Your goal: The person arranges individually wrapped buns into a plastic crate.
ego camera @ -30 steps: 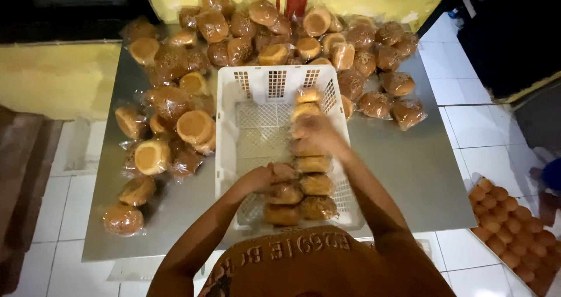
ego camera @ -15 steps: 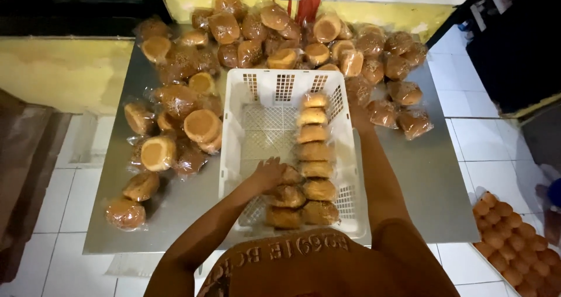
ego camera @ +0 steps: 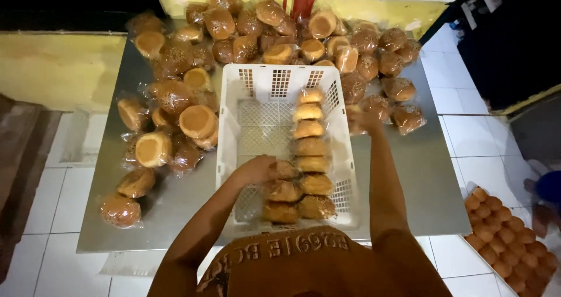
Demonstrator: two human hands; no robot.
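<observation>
Buns wrapped in clear plastic fill our view, round and golden brown, some speckled with seeds on top and some lying with the pale flat underside up. We work at a white plastic crate (ego camera: 257, 122) with slotted walls and a grid floor, which sits at the centre of a steel table (ego camera: 421, 186). Inside it we count one column of seven buns (ego camera: 308, 148) running from twelve to six o'clock, and a shorter column of three buns (ego camera: 281, 190) just to its left, touching it.

Our left hand (ego camera: 257, 169) rests on the top bun of the short column, fingers curled down over it; we cannot tell whether they grip it or only press on it. Our right hand (ego camera: 363, 120) reaches past the crate's right wall, at about two o'clock, to the loose wrapped buns (ego camera: 403, 107) there; it is blurred, so we cannot tell how its fingers stand.

Loose buns (ego camera: 175, 127) heap around the crate from nine through twelve to two o'clock, too many and too overlapped for an exact count, several dozen at least. A tray of unwrapped buns (ego camera: 508, 238) lies on the tiled floor at four o'clock.
</observation>
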